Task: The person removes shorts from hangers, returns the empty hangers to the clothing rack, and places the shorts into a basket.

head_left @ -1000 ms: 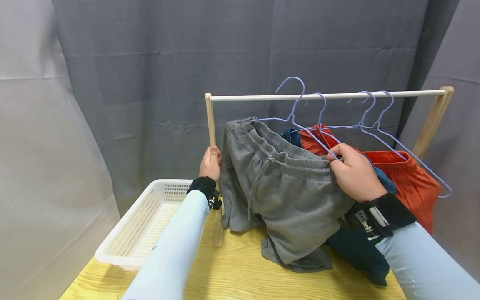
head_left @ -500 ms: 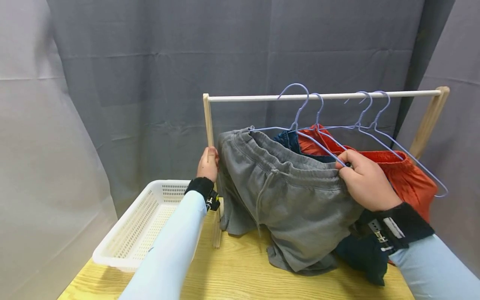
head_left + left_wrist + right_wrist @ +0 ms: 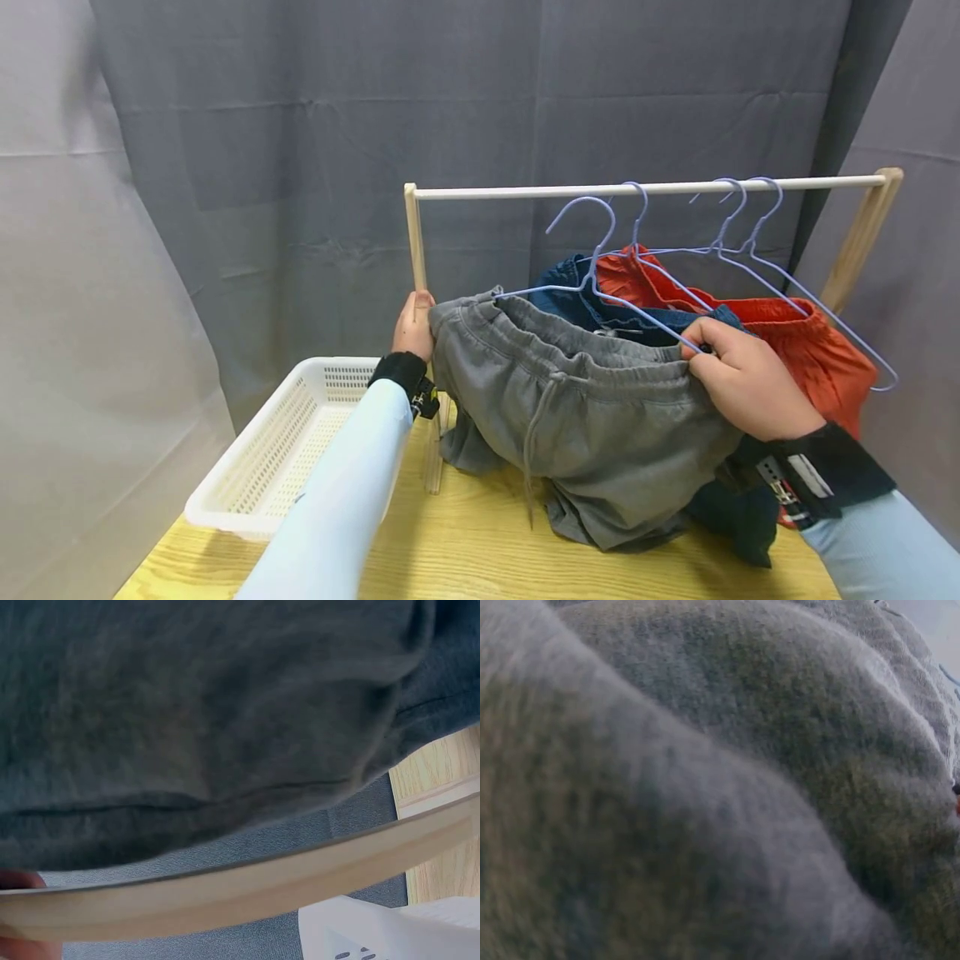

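Note:
Grey shorts point(image 3: 600, 417) hang from a lilac hanger point(image 3: 600, 258), whose hook is below the white rail point(image 3: 510, 193) and off it. The right hand point(image 3: 742, 379) pinches the hanger's right end together with the waistband. At the rack's left post point(image 3: 416, 242), the left hand point(image 3: 413, 327) grips the wood, beside the shorts' left edge. In the left wrist view the post point(image 3: 240, 896) runs below dark cloth point(image 3: 187, 735), with fingertips point(image 3: 26, 949) around it. Grey cloth point(image 3: 705, 787) fills most of the right wrist view.
Behind the grey shorts, dark blue point(image 3: 558, 279) and orange garments point(image 3: 832, 354) hang from lilac hangers on the rail. A white perforated basket point(image 3: 247, 521) stands left of the rack on the wooden table point(image 3: 480, 550). Grey curtains point(image 3: 322, 125) surround the back and sides.
The right hand has moved right and down with the hanger and grey shorts. The hook, earlier at or above the rail's height, is now below it. The left hand has stayed on the post.

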{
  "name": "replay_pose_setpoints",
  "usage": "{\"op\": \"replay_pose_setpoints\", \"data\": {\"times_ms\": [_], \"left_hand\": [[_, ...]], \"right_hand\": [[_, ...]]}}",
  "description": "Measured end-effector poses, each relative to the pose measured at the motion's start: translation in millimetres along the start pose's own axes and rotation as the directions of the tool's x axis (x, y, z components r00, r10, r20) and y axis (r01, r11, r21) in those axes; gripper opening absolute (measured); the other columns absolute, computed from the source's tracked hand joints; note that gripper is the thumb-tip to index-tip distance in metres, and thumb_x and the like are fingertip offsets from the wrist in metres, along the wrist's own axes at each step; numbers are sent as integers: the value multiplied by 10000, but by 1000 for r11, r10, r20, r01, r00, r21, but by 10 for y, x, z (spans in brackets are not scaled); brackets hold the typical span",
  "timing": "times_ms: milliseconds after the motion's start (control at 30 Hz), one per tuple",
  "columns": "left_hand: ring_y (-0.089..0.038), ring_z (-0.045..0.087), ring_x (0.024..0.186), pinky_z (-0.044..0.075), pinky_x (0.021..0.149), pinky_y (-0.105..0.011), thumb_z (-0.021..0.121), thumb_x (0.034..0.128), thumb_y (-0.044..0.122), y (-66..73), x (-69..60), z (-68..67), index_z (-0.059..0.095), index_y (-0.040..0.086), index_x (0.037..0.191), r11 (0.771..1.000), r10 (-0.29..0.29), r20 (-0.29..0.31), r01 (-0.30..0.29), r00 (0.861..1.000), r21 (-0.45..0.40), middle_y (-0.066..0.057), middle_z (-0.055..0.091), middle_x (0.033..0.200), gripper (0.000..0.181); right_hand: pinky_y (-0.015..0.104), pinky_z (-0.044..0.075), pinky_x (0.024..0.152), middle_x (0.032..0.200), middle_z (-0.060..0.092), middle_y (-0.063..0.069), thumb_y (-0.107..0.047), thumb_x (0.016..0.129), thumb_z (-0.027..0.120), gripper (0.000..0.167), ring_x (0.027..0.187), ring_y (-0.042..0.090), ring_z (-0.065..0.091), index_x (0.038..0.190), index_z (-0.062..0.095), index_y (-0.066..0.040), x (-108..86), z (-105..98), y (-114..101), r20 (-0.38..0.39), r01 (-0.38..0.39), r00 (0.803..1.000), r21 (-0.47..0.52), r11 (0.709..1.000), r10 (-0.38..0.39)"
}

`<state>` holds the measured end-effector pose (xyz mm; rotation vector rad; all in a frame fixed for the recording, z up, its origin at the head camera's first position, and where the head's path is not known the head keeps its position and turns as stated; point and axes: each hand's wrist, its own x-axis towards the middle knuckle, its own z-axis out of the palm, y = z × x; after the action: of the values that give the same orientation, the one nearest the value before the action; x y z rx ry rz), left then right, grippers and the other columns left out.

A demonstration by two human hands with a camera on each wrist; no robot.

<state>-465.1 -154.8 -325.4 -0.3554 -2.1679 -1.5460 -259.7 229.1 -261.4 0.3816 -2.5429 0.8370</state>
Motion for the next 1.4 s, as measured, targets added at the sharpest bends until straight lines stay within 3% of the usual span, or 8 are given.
{"op": "replay_pose_setpoints", "data": {"times_ms": [67,233,400,633,833,1000,1400], "left_hand": [[-292,515,924,392,851,-395,251,1118,410,12,-11,-6,504,59,1032,1000,-4,9,4,1000,-27,-112,512,937,442],[-206,489,787,381,759,-328,253,1098,469,2,-31,1,488,62,1021,993,-29,37,33,999,-117,-56,490,855,476],[-259,492,687,408,628,-275,276,1078,519,-39,-24,37,491,84,986,984,-39,28,43,999,-175,-11,459,765,494],[-148,473,626,452,597,-265,263,1080,499,-9,-16,28,476,94,978,986,-39,41,45,998,-163,-17,445,750,469],[-163,478,639,464,614,-286,245,1082,492,-9,-15,26,473,87,991,990,-15,53,23,998,-142,-22,444,763,474],[-149,479,617,479,613,-305,247,1084,488,-1,-10,44,479,81,986,989,-9,55,17,998,-145,-13,445,754,478],[-199,489,672,488,667,-330,229,1081,497,21,3,23,466,73,1000,993,-17,83,26,996,-112,-36,444,779,493]], "right_hand": [[330,380,581,740,495,46,-56,981,497,135,722,213,477,946,585,-152,-26,12,14,10,10,1000,5,1000,-10],[332,364,580,749,495,44,-35,983,490,168,728,198,471,924,581,-163,-87,46,51,35,26,999,26,999,-27],[330,357,575,747,512,21,-20,978,495,192,727,188,485,906,584,-174,-154,72,101,58,32,998,34,999,-34],[324,348,576,748,519,-14,16,956,505,227,725,170,497,895,575,-192,-243,103,184,83,49,995,34,998,-52],[320,357,583,765,524,-25,42,935,499,254,728,163,509,888,562,-199,-332,127,215,110,54,992,46,997,-59],[317,376,572,766,531,-26,72,932,487,275,725,166,524,884,558,-189,-396,165,226,155,62,985,118,991,-80],[295,379,548,726,510,-51,96,903,509,315,680,142,521,864,548,-214,-456,414,238,213,61,972,199,978,-104]]}}
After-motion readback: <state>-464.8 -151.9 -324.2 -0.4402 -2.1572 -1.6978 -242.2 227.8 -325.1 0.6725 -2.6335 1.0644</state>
